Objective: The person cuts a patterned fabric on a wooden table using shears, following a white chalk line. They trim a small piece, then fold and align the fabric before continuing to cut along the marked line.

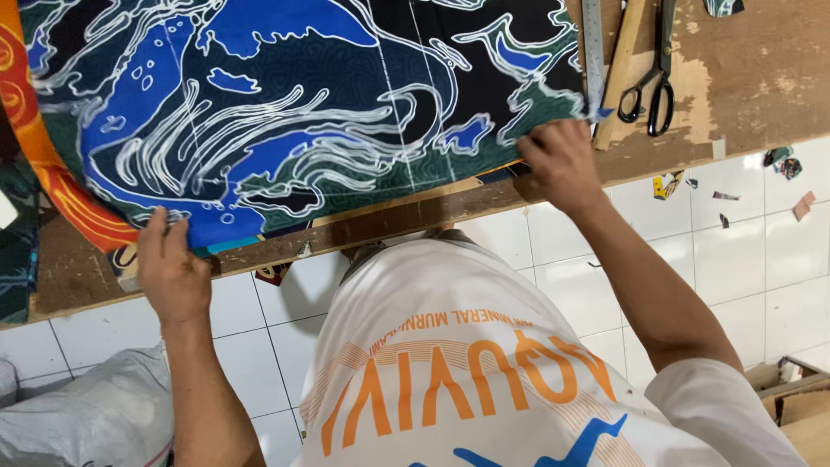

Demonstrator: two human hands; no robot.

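A large printed cloth (285, 112), black and green with blue shapes and white wavy lines, lies spread on a wooden table (743, 78). An orange-red patterned band (52, 173) curves along its left side. My left hand (173, 272) grips the cloth's near-left edge at the table's front edge. My right hand (558, 164) pinches the cloth's near-right corner, close to a metal ruler (593, 52). Both hands are closed on the fabric.
Black-handled scissors (654, 78) and a wooden stick (621, 69) lie right of the ruler. White tiled floor (743, 251) below holds small fabric scraps (782, 162). A grey sack (95, 415) sits at the bottom left, a wooden box (795, 393) at the bottom right.
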